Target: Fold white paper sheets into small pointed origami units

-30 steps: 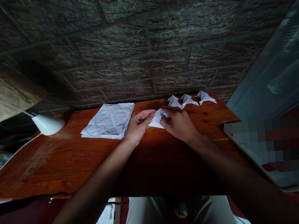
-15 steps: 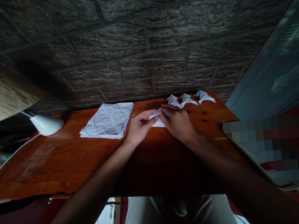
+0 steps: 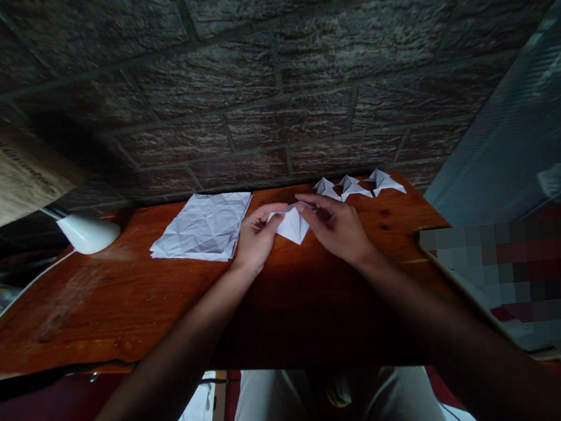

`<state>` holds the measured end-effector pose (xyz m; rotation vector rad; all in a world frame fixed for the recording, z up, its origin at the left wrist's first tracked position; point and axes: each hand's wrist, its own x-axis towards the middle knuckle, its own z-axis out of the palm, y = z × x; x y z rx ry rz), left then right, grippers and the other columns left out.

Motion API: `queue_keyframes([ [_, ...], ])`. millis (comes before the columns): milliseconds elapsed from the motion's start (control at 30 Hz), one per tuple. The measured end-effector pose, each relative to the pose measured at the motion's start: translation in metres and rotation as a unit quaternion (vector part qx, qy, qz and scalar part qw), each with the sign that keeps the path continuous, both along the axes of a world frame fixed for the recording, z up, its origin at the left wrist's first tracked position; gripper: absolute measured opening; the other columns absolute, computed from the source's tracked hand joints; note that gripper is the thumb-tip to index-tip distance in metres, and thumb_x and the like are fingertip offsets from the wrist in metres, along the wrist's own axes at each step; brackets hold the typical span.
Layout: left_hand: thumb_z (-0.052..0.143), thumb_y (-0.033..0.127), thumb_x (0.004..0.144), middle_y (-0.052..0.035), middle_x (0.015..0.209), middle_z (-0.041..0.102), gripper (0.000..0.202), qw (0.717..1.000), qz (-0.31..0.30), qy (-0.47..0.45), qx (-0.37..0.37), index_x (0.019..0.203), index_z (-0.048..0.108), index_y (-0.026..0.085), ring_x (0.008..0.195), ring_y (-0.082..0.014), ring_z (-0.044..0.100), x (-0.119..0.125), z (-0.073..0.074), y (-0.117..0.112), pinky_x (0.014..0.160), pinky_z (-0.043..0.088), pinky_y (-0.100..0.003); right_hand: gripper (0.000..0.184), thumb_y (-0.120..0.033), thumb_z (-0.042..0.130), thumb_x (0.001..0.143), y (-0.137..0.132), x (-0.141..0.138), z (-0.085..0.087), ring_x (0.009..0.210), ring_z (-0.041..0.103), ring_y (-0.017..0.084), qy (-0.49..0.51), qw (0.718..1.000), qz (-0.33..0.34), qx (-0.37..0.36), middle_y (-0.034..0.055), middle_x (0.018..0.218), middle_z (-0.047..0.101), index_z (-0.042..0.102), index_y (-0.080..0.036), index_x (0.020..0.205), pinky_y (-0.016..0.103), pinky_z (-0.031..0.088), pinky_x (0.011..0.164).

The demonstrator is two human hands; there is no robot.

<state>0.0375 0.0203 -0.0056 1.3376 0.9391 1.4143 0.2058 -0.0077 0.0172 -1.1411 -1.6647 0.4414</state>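
A small folded white paper piece (image 3: 292, 224) hangs between my two hands, its point turned down, just above the wooden table (image 3: 120, 299). My left hand (image 3: 256, 236) pinches its left top corner with fingers closed. On the other side my right hand (image 3: 336, 226) grips the right top corner between thumb and fingers. A stack of creased white sheets (image 3: 203, 228) lies to the left of my left hand. Three finished folded paper shapes (image 3: 355, 187) sit in a row at the table's far right edge.
A white lamp base (image 3: 89, 232) with a cable stands at the far left, under a brown lampshade (image 3: 3, 171). A brick wall (image 3: 268, 79) runs directly behind the table. My legs (image 3: 329, 404) show below the front edge.
The paper piece was pressed flat on the table under both hands. Now both hands have lifted it and hold it up by its top corners.
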Motion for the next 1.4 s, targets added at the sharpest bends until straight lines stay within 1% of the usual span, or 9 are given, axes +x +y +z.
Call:
queue_keyframes([
  [167, 0.074, 0.029, 0.075, -0.0039, 0.095, 0.076, 0.021, 0.991, 0.013, 0.101, 0.09, 0.094, 0.074, 0.019, 0.085, -0.0168, 0.068, -0.004, 0.0, 0.001, 0.076, 0.052, -0.027, 0.022, -0.032, 0.061, 0.092, 0.005, 0.001, -0.005, 0.086, 0.072, 0.018, 0.04, 0.996, 0.074, -0.031, 0.0028, 0.104, 0.078, 0.077, -0.025, 0.105, 0.031, 0.056, 0.079],
  [367, 0.068, 0.021, 0.079, -0.0052, 0.103, 0.074, 0.025, 0.954, 0.056, 0.25, 0.158, 0.104, 0.071, 0.02, 0.086, -0.0172, 0.068, -0.009, -0.001, -0.002, 0.074, 0.053, -0.028, 0.019, -0.03, 0.062, 0.09, 0.005, 0.001, -0.005, 0.078, 0.07, 0.018, 0.033, 0.997, 0.05, -0.038, 0.0041, 0.094, 0.079, 0.077, -0.022, 0.099, 0.032, 0.054, 0.074],
  [467, 0.065, 0.018, 0.078, -0.0056, 0.106, 0.074, 0.03, 0.939, 0.067, 0.286, 0.179, 0.108, 0.07, 0.019, 0.09, -0.0185, 0.069, -0.01, 0.003, -0.006, 0.075, 0.054, -0.028, 0.017, -0.033, 0.065, 0.088, 0.005, 0.0, -0.007, 0.078, 0.07, 0.019, 0.04, 0.997, 0.049, -0.042, 0.0038, 0.091, 0.078, 0.077, -0.022, 0.096, 0.033, 0.054, 0.075],
  [633, 0.061, 0.014, 0.08, -0.0064, 0.114, 0.074, 0.035, 0.931, 0.052, 0.299, 0.201, 0.114, 0.067, 0.019, 0.104, -0.0209, 0.069, -0.009, 0.006, -0.01, 0.09, 0.055, -0.032, 0.017, -0.036, 0.073, 0.083, 0.007, 0.0, -0.011, 0.084, 0.072, 0.019, 0.095, 0.991, 0.072, -0.056, 0.0044, 0.095, 0.078, 0.075, -0.022, 0.091, 0.034, 0.055, 0.08],
  [833, 0.051, 0.01, 0.086, -0.0077, 0.124, 0.071, 0.039, 0.936, 0.023, 0.273, 0.221, 0.122, 0.063, 0.019, 0.117, -0.0201, 0.066, -0.011, 0.007, -0.008, 0.102, 0.05, -0.035, 0.024, -0.041, 0.078, 0.077, 0.011, 0.004, -0.008, 0.086, 0.071, 0.02, 0.161, 0.979, 0.078, -0.095, 0.0046, 0.096, 0.078, 0.075, -0.021, 0.089, 0.035, 0.056, 0.082],
  [967, 0.05, 0.011, 0.088, -0.0078, 0.123, 0.071, 0.034, 0.945, 0.019, 0.248, 0.211, 0.116, 0.067, 0.019, 0.115, -0.0199, 0.066, -0.012, 0.008, -0.007, 0.098, 0.052, -0.034, 0.029, -0.044, 0.082, 0.071, 0.014, 0.005, -0.007, 0.086, 0.07, 0.019, 0.204, 0.967, 0.085, -0.122, 0.0044, 0.095, 0.077, 0.076, -0.021, 0.088, 0.035, 0.055, 0.082],
  [1133, 0.062, 0.02, 0.087, -0.0082, 0.115, 0.074, 0.021, 0.95, 0.012, 0.232, 0.207, 0.105, 0.072, 0.019, 0.107, -0.0207, 0.069, -0.011, 0.009, -0.007, 0.092, 0.054, -0.033, 0.032, -0.045, 0.084, 0.068, 0.012, 0.004, -0.004, 0.085, 0.069, 0.018, 0.231, 0.958, 0.094, -0.139, 0.0035, 0.092, 0.077, 0.076, -0.021, 0.087, 0.035, 0.055, 0.083],
  [1333, 0.066, 0.021, 0.086, -0.0096, 0.121, 0.072, 0.019, 0.949, -0.026, 0.227, 0.216, 0.104, 0.072, 0.019, 0.115, -0.0214, 0.067, -0.014, 0.014, -0.007, 0.103, 0.051, -0.038, 0.033, -0.047, 0.085, 0.066, 0.008, 0.007, 0.002, 0.084, 0.068, 0.018, 0.218, 0.952, 0.137, -0.164, 0.0029, 0.088, 0.075, 0.074, -0.021, 0.083, 0.036, 0.055, 0.085],
  [1400, 0.067, 0.023, 0.086, -0.0098, 0.121, 0.073, 0.018, 0.95, -0.038, 0.226, 0.214, 0.102, 0.072, 0.019, 0.115, -0.0219, 0.067, -0.015, 0.016, -0.007, 0.102, 0.051, -0.038, 0.034, -0.048, 0.085, 0.065, 0.008, 0.008, 0.002, 0.082, 0.068, 0.017, 0.211, 0.953, 0.142, -0.166, 0.0029, 0.088, 0.075, 0.074, -0.02, 0.082, 0.035, 0.055, 0.084],
])
